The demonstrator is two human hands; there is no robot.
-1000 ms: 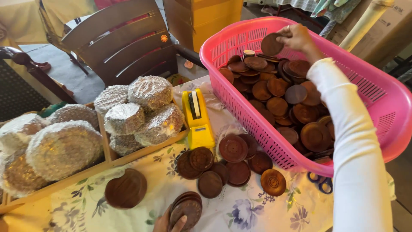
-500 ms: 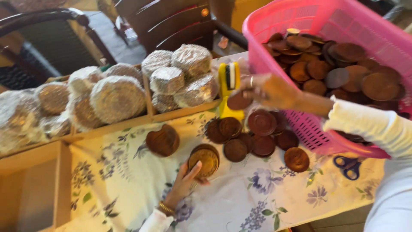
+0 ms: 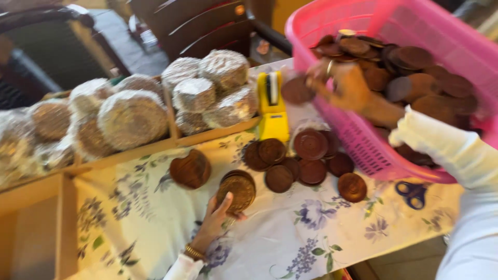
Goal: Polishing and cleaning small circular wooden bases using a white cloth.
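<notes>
In the head view, the right hand (image 3: 345,85) is at about 1 o'clock, over the near-left wall of the pink basket (image 3: 363,140). Its fingers are closed around one dark brown disc (image 3: 296,91), which sticks out on the left side of the hand, above the table and just right of the yellow tape dispenser (image 3: 273,106). The picture is blurred here, so the exact pinch is not clear. The sleeve on this arm is white.

The left hand (image 3: 217,220) is at about 6 o'clock. It is half open, and the thumb and fingers touch the lower edge of a small stack of brown discs (image 3: 237,189) that lies on the flowered tablecloth (image 3: 290,243). A gold bracelet (image 3: 194,252) is on the wrist.

Inside the basket, at 2 o'clock, many more brown discs (image 3: 410,67) are heaped. On the cloth between the two hands, near the middle, lies a loose group of discs (image 3: 303,161), some overlapping, with one single disc (image 3: 352,187) a bit apart toward 4 o'clock. Another brown stack (image 3: 190,169) is just left of the stack at the left hand.

At 9 to 11 o'clock, a wooden tray (image 3: 155,148) holds round bundles wrapped in clear film (image 3: 132,116). Blue scissors (image 3: 412,193) lie under the basket's edge at 4 o'clock
</notes>
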